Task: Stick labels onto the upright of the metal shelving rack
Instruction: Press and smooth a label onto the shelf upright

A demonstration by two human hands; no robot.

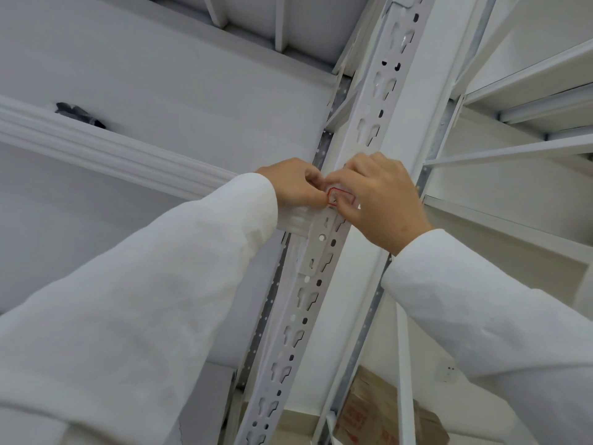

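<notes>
A white perforated metal upright runs diagonally from the bottom centre to the top right. A small white label with a red border lies against the upright at mid-height. My left hand pinches the label's left edge between thumb and curled fingers. My right hand covers the label's right side, with thumb and fingertips on it. Both arms wear white sleeves. Much of the label is hidden by my fingers.
A white horizontal beam joins the upright from the left. White shelf decks and braces stand at the right. A brown cardboard box with red print sits on the floor below. A wall socket shows at lower right.
</notes>
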